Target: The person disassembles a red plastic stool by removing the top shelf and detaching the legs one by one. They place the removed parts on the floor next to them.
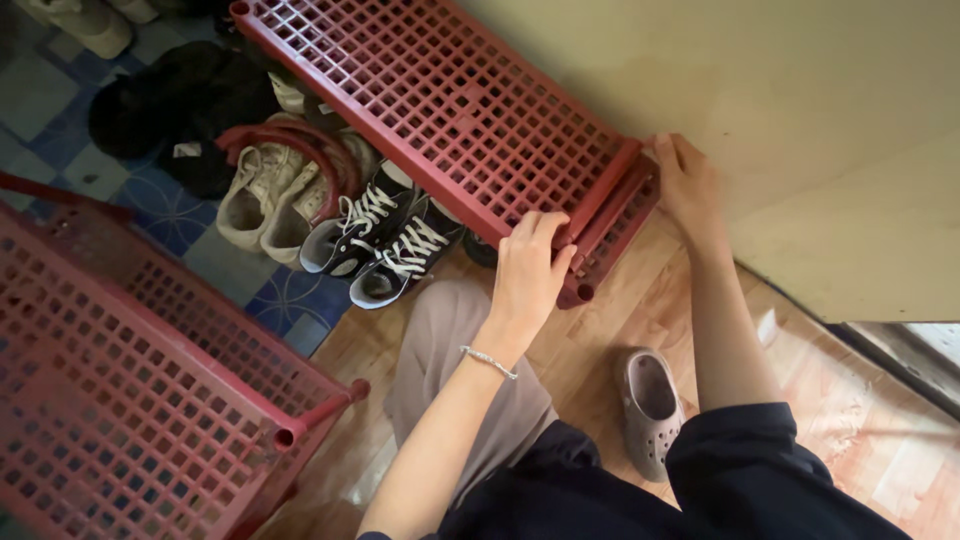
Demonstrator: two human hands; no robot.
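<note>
A red plastic lattice shoe rack (440,110) stands against a cream wall, seen from above. My left hand (528,272) grips its near end rail, fingers curled over the top edge; a thin bracelet circles that wrist. My right hand (688,190) presses on the rack's far corner post beside the wall. Under the rack sit black-and-white laced sneakers (385,240) and a beige pair of shoes (265,195).
A second red lattice rack (130,380) fills the lower left. A grey clog (650,405) lies on the wood-pattern floor by my knee. Dark shoes (170,100) rest on blue patterned tiles at the upper left. The cream wall (800,100) closes off the right.
</note>
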